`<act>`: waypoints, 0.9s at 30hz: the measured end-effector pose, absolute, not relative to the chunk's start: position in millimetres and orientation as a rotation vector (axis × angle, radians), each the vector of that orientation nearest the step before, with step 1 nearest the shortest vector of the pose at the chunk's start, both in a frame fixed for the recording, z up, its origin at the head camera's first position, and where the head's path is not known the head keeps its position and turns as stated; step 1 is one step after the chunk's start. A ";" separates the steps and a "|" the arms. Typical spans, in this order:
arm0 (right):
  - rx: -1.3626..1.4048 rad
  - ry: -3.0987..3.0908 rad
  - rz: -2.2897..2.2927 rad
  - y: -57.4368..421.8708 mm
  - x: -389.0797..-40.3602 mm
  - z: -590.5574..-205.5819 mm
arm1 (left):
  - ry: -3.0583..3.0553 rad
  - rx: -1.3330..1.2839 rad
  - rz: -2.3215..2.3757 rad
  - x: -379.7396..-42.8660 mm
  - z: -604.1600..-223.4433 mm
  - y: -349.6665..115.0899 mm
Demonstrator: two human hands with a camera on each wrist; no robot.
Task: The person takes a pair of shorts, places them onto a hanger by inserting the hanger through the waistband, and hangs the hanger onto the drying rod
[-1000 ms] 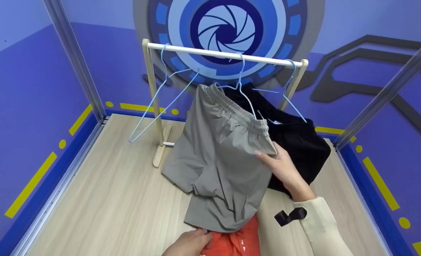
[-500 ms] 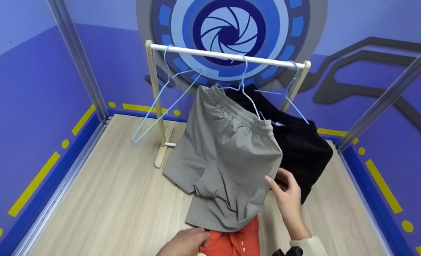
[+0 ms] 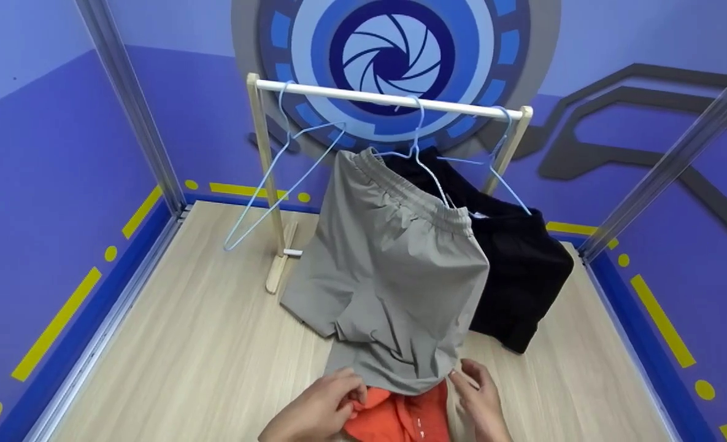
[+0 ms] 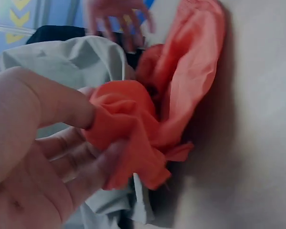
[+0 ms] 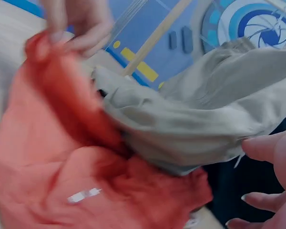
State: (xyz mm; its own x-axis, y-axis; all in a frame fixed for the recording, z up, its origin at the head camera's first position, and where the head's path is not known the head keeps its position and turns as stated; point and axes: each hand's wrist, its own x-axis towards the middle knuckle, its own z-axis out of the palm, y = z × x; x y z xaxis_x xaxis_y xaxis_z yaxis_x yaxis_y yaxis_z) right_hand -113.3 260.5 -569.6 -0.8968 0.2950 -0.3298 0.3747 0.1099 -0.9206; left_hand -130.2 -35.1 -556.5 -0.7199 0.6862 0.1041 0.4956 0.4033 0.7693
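Note:
Grey shorts (image 3: 412, 282) with a gathered elastic waist hang from the middle blue hanger (image 3: 421, 159). An orange garment (image 3: 388, 423) lies below them at the front, partly under their lower hem; its exact kind is unclear. My left hand (image 3: 314, 408) pinches a bunched edge of the orange garment between thumb and fingers, lifting it in the left wrist view. My right hand (image 3: 481, 402) is at the right end of the grey hem. In the right wrist view a fingertip (image 5: 252, 145) meets the grey cloth, and the other fingers are spread loosely.
A small wooden rack (image 3: 369, 95) stands at the back, its white rail holding the hangers. A bare blue hanger (image 3: 256, 202) hangs at the left. Black shorts (image 3: 513, 264) hang behind and right of the grey ones. Blue walls surround the wooden tabletop (image 3: 173, 344).
My right hand has let go of the grey shorts' upper side and come down to their hem. My left hand has lifted the orange garment's edge slightly.

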 end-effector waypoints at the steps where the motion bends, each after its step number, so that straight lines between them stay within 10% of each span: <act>1: 0.698 2.278 -1.922 259.7 -111.0 -572.2 | 2.422 1.033 1.257 -130.9 -553.9 -34.3; 27: 0.488 1.943 -2.038 233.1 -92.1 -601.9 | 2.430 1.182 1.761 -133.4 -496.5 -22.9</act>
State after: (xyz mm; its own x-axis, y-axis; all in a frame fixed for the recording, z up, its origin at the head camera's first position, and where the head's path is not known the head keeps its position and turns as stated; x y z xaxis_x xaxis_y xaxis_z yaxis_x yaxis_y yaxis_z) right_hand -92.1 233.1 -601.9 -0.9028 0.0279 -0.4292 0.4274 -0.0543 -0.9024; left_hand -133.4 -22.9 -496.5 -0.7283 0.5054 0.4627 0.5971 0.1368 0.7904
